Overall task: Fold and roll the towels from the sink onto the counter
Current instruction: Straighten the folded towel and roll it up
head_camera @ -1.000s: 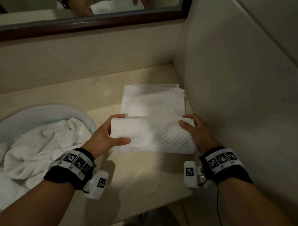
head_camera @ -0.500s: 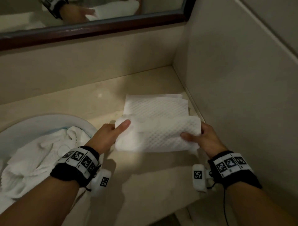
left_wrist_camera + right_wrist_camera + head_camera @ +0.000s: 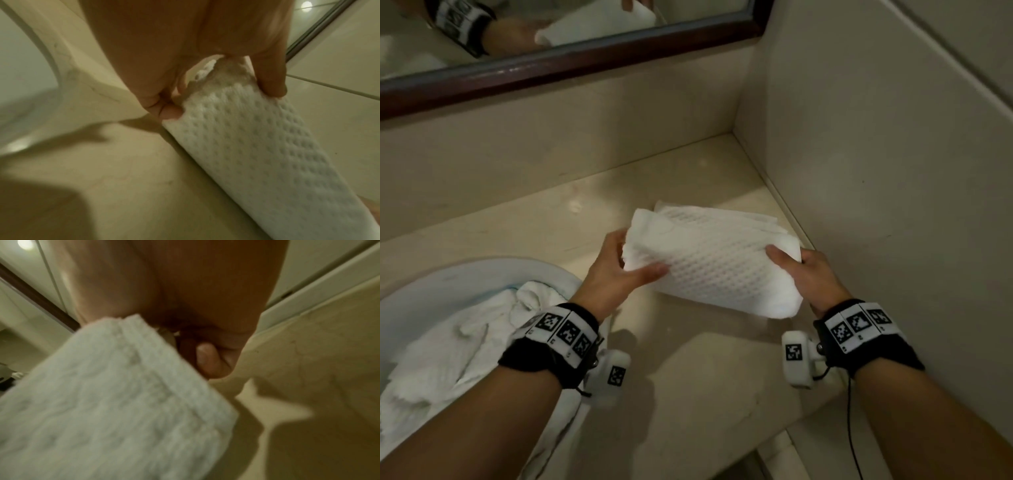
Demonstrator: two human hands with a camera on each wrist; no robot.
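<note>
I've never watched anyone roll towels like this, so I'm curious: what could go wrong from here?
The rolled towel is held only at its ends, by the left hand and the right hand; if either grip eases, it may well unroll. Its far layers look uneven, so the roll could end up lopsided. It also sits near the counter front edge, with loose towels still heaped in the sink.

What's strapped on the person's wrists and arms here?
Bare forearms, no sleeves. Each wrist has a black band carrying a white strip of square black-and-white markers. A white camera pod with its own marker hangs under each; a thin black cable trails from the right one.
</note>
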